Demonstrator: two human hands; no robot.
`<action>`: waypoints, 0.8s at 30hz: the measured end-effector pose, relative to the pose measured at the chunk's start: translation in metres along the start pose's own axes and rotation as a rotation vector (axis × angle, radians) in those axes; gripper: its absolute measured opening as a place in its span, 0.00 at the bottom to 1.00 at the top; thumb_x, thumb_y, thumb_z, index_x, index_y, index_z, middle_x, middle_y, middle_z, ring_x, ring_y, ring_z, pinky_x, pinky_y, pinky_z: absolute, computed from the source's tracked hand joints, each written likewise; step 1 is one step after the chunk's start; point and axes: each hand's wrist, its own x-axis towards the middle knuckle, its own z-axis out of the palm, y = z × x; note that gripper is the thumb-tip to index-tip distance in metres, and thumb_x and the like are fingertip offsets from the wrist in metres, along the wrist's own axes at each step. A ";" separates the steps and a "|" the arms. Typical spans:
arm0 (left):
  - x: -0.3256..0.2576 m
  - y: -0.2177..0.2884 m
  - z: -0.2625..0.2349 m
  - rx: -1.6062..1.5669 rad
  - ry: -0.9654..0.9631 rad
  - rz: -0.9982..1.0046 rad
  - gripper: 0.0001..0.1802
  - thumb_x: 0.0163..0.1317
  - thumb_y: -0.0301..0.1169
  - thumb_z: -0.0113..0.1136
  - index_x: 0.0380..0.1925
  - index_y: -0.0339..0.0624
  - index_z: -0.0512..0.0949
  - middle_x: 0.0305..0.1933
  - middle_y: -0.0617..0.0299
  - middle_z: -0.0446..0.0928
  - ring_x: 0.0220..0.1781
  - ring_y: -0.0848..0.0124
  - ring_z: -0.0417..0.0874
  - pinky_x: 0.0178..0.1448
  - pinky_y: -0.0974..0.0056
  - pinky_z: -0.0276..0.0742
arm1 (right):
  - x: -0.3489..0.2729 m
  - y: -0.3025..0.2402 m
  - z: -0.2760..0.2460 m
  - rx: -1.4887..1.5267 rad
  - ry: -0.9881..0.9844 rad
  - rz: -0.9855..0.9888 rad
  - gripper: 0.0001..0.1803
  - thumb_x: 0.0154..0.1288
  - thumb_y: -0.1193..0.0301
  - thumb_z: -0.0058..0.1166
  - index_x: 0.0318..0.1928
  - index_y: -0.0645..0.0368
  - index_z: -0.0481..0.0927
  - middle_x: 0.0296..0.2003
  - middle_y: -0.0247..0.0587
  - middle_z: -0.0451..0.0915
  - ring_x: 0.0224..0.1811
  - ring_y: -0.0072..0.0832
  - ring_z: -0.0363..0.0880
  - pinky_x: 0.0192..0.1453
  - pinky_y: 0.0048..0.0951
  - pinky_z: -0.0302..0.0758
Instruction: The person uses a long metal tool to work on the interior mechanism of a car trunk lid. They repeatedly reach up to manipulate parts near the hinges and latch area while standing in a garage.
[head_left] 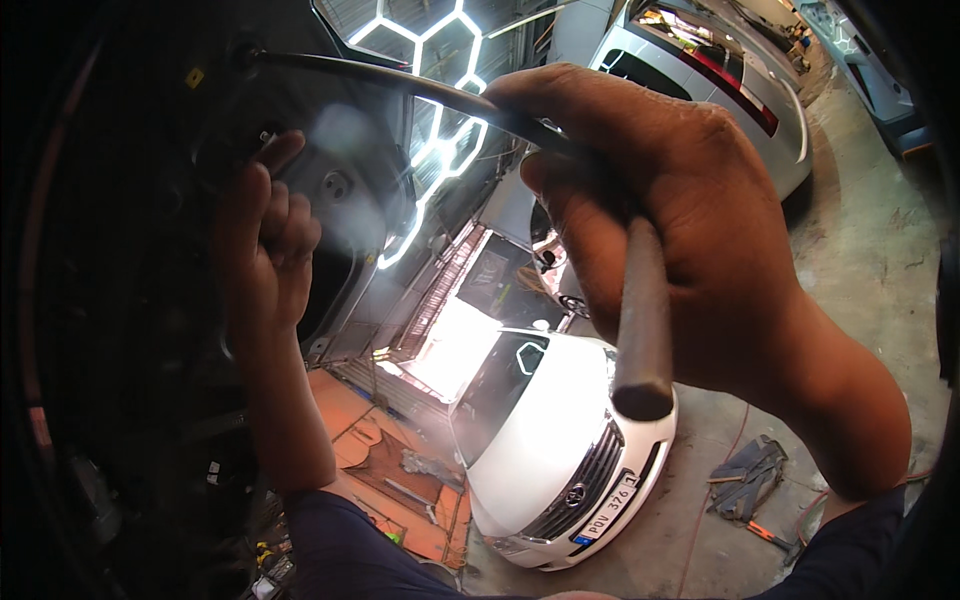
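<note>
My right hand is closed around a long dark metal rod, which is bent where it passes through my grip. Its thick round handle end sticks out below my palm. The rod's far tip meets a dark panel at the upper left, by a shadowed round opening. Lower on that panel, my left hand is raised with several fingers curled in and one finger lying toward the surface. Whatever it may hold is hidden in the dark.
A white car stands below with its front toward me. A silver car is at the upper right. Bright hexagonal lights hang behind the panel. On the concrete floor lie grey cloths and an orange-handled hammer; an orange-brown board is at lower left.
</note>
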 end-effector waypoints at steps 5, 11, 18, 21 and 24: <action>-0.036 -0.001 -0.009 0.182 0.087 -0.037 0.27 0.72 0.38 0.61 0.59 0.24 0.72 0.17 0.75 0.52 0.17 0.84 0.52 0.22 0.72 0.49 | -0.001 0.000 -0.001 0.112 -0.019 0.040 0.15 0.63 0.80 0.54 0.51 0.64 0.81 0.29 0.45 0.82 0.26 0.21 0.79 0.35 0.25 0.76; -0.070 -0.009 -0.045 0.274 0.188 -0.075 0.29 0.69 0.41 0.65 0.57 0.25 0.73 0.17 0.75 0.52 0.17 0.84 0.52 0.22 0.73 0.49 | -0.004 0.000 -0.002 0.157 -0.031 0.013 0.15 0.64 0.79 0.54 0.51 0.64 0.80 0.29 0.43 0.81 0.26 0.21 0.78 0.36 0.25 0.76; -0.083 -0.003 -0.049 0.285 0.224 -0.159 0.27 0.69 0.41 0.65 0.55 0.26 0.75 0.17 0.75 0.52 0.16 0.84 0.52 0.21 0.73 0.48 | -0.005 0.000 -0.006 0.159 -0.044 -0.018 0.15 0.65 0.78 0.54 0.52 0.65 0.80 0.29 0.42 0.81 0.27 0.20 0.78 0.37 0.24 0.76; -0.091 -0.002 -0.053 0.277 0.220 -0.171 0.26 0.69 0.41 0.64 0.55 0.26 0.75 0.16 0.75 0.52 0.16 0.84 0.52 0.21 0.73 0.48 | -0.002 0.000 -0.004 0.173 -0.050 -0.034 0.15 0.65 0.77 0.54 0.52 0.65 0.80 0.29 0.41 0.80 0.27 0.20 0.78 0.38 0.24 0.76; -0.097 -0.001 -0.057 0.282 0.241 -0.189 0.26 0.70 0.40 0.64 0.55 0.26 0.75 0.16 0.75 0.52 0.16 0.84 0.52 0.21 0.73 0.48 | -0.001 0.001 -0.003 0.188 -0.056 -0.036 0.15 0.66 0.77 0.54 0.52 0.65 0.80 0.29 0.40 0.80 0.28 0.19 0.77 0.38 0.24 0.76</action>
